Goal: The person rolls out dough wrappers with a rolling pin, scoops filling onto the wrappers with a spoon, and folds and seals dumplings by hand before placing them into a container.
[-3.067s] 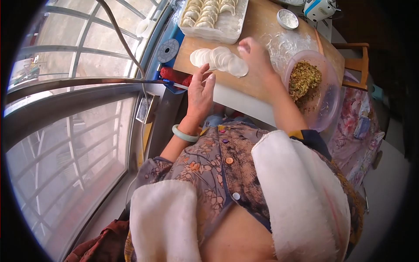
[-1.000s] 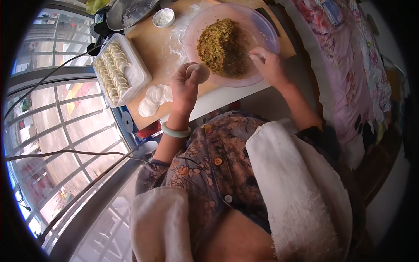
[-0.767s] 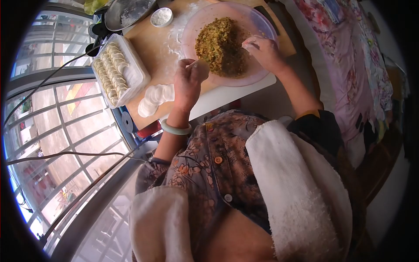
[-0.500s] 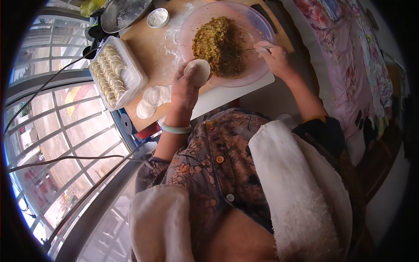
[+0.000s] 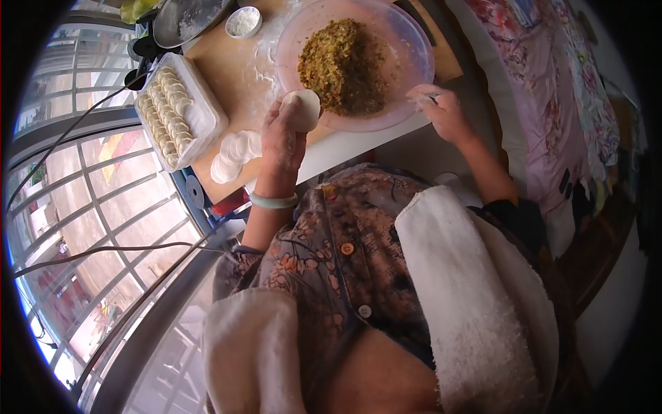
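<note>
My left hand (image 5: 281,134) is shut on a round white dumpling wrapper (image 5: 303,110), pinched by its edge and held up at the near left rim of the bowl. My right hand (image 5: 445,114) is closed on a thin utensil (image 5: 433,96) just off the right rim; its shape is mostly hidden by the fingers. Chopped brown-green filling (image 5: 341,69) is heaped in the large translucent pinkish bowl (image 5: 412,52). More round wrappers (image 5: 234,155) lie overlapping on the board to the left of my left wrist.
A white plastic tray (image 5: 207,103) holds rows of folded dumplings (image 5: 164,114) at the left. A small bowl of flour (image 5: 243,23) and a metal pan (image 5: 189,21) stand at the back of the floured wooden board (image 5: 231,72). A barred window is on the left, and floral cloth (image 5: 552,90) hangs on the right.
My right hand has drawn back from over the bowl, toward me and to the right, with the utensil. My left hand has shifted slightly left, still with the wrapper.
</note>
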The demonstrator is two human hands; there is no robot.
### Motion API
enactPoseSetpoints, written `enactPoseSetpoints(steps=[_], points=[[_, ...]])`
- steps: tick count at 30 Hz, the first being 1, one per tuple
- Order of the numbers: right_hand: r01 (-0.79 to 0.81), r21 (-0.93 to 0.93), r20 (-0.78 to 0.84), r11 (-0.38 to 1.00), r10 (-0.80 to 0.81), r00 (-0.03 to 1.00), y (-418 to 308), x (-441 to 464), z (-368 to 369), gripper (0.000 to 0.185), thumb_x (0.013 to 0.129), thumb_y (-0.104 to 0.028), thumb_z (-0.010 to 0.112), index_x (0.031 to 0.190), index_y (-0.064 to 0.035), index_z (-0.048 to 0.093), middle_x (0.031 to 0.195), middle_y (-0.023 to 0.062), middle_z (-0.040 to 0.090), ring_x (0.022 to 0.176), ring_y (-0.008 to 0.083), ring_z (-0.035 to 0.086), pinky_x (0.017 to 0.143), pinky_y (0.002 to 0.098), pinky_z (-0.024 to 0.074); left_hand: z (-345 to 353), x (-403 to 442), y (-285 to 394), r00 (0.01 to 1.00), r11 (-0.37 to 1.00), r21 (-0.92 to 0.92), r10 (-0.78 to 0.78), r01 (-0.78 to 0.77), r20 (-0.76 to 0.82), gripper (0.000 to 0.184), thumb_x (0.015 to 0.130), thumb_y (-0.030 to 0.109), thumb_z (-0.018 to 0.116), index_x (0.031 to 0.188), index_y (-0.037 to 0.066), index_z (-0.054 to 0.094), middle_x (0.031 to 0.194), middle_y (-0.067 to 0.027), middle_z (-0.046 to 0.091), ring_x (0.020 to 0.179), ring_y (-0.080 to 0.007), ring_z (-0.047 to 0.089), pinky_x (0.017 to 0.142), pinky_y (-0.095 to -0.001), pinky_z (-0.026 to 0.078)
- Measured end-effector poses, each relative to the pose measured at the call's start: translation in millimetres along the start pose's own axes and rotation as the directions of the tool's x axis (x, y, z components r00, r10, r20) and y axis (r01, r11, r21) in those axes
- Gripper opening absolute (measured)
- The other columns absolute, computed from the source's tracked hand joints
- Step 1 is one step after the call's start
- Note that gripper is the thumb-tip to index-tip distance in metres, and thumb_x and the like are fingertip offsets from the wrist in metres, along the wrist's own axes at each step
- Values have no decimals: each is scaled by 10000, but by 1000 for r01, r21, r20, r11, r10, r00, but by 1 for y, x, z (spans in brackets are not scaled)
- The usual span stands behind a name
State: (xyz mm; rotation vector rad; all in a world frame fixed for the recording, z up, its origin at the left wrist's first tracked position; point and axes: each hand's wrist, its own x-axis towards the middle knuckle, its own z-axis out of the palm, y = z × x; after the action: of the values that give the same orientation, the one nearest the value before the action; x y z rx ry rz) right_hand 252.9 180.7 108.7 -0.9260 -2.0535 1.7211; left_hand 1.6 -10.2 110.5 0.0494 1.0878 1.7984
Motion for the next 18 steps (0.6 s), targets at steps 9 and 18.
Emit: enactPoseSetpoints(steps=[9, 18], points=[[-84, 407, -135, 909, 151, 979, -1, -10, 14, 217, 960, -151, 548, 993, 45, 634, 792, 60, 614, 660, 90, 551, 592, 234, 474, -1, 0, -2, 998, 1000, -11, 19, -19, -56, 328, 950, 106, 521, 1226, -66, 478, 1126, -201, 593, 1023, -310, 616, 906, -431, 525], [-102, 579, -200, 809, 263, 944, 2, -3, 15, 213, 959, -140, 533, 1022, 47, 613, 839, 119, 653, 673, 117, 592, 629, 266, 529, -3, 6, -5, 1000, 1000, -6, -13, 13, -5, 305, 970, 124, 511, 1212, -61, 518, 1162, -160, 595, 1057, -268, 605, 949, -399, 503]])
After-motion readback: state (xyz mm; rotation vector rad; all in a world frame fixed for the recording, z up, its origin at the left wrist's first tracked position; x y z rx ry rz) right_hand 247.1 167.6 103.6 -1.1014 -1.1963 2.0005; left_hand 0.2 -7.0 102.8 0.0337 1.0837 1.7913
